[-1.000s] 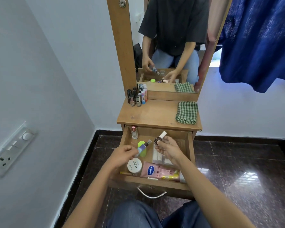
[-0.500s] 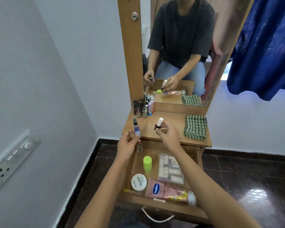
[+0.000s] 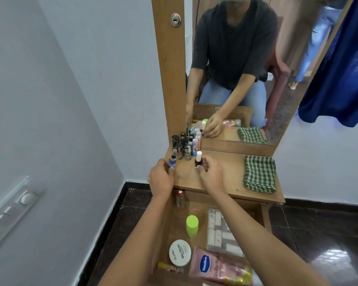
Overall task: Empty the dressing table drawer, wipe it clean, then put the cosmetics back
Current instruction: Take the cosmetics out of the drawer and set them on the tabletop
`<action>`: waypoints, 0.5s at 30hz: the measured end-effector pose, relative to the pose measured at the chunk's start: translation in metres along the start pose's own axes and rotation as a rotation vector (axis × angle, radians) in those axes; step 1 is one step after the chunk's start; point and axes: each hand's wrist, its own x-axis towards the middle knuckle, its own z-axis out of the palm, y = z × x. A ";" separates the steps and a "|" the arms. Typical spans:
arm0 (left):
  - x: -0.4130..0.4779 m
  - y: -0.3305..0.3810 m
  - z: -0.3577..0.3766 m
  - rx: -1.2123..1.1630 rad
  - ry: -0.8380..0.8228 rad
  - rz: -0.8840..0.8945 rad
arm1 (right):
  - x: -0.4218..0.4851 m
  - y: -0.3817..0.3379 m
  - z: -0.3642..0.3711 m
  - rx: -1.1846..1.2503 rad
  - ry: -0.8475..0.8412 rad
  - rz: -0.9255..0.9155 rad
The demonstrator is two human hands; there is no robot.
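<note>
Partway, emptying stage | left hand [image 3: 160,178] fingers clamped on spray bottle [image 3: 172,161], right hand [image 3: 211,176] pinching white-capped polish bottle [image 3: 198,159], both near tabletop [image 3: 225,172] back-left corner beside bottle cluster [image 3: 184,145] | drawer [image 3: 265,219] open, holds green-capped bottle [image 3: 192,226], tub [image 3: 179,252], Vaseline pouch [image 3: 217,267] | checked cloth [image 3: 259,174] folded at right edge; wiping, refilling not begun, I judge.

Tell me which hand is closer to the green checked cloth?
The right hand. It holds a white-capped bottle near the middle of the tabletop, with the cloth to its right. The left hand grips a small spray bottle at its left edge, farther away.
</note>
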 end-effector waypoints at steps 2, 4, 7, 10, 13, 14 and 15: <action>0.009 0.002 0.004 0.020 0.027 -0.007 | 0.006 0.000 0.004 -0.016 0.021 -0.019; 0.017 0.004 0.008 0.015 0.046 -0.020 | 0.012 -0.001 0.008 -0.021 0.031 -0.032; 0.028 0.003 0.015 0.013 0.058 -0.026 | 0.022 0.000 0.012 -0.006 0.042 -0.027; 0.036 0.003 0.020 0.024 0.077 -0.012 | 0.029 0.002 0.018 0.031 0.054 -0.010; 0.039 0.004 0.023 -0.007 0.086 0.013 | 0.032 0.004 0.021 0.074 0.067 0.002; 0.040 0.005 0.025 -0.027 0.087 0.020 | 0.032 0.005 0.022 0.072 0.068 -0.002; 0.041 0.004 0.026 -0.050 0.088 0.026 | 0.033 0.005 0.022 0.062 0.068 -0.007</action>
